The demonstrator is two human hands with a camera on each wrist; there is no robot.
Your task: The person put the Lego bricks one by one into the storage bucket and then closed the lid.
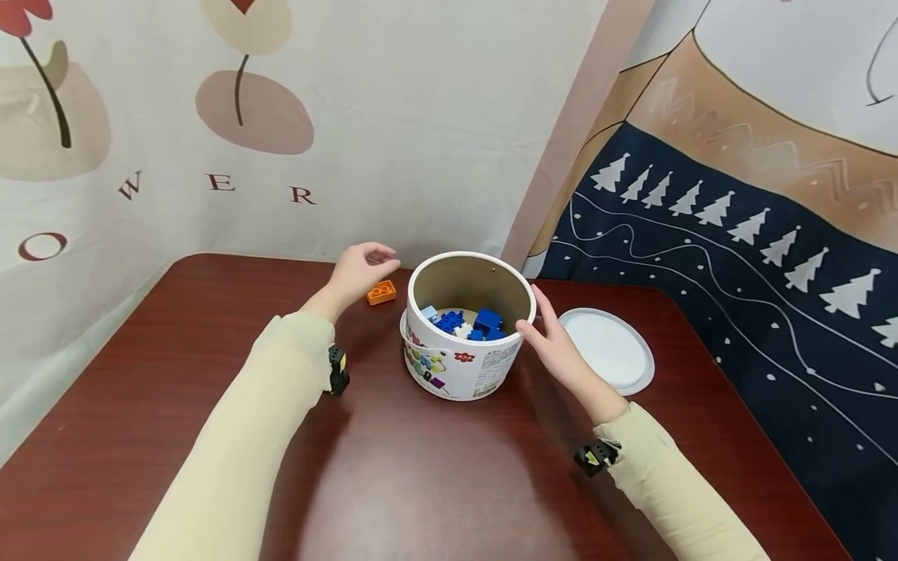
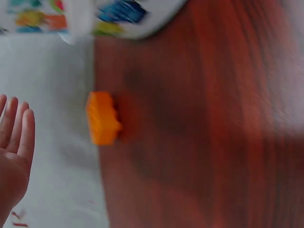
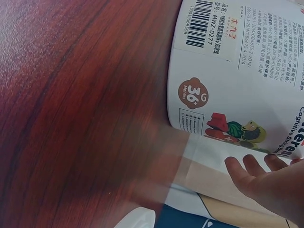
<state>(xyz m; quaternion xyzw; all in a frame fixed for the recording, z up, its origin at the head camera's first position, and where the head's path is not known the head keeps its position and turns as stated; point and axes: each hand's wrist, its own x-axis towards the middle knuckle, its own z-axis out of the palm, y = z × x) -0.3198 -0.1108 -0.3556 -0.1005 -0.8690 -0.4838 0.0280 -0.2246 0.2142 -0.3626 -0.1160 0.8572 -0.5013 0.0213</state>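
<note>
In the head view, my left hand (image 1: 361,273) hovers over the back of the table, above and beside an orange building brick (image 1: 382,293). Its fingers look straight in the left wrist view, apart from the brick (image 2: 102,118). A white round bucket (image 1: 456,366) with printed pictures stands to the right of the brick. Blue, light blue and white bricks (image 1: 484,323) lie inside it. My right hand (image 1: 554,343) rests against the bucket's right side, thumb near the rim. The right wrist view shows its fingers (image 3: 240,173) loosely spread beside the printed wall.
A white round lid (image 1: 606,351) lies on the dark red-brown table (image 1: 435,483), right of the bucket. Behind the table hang a pale cloth with flower prints (image 1: 393,140) and a navy cloth with white trees (image 1: 737,273).
</note>
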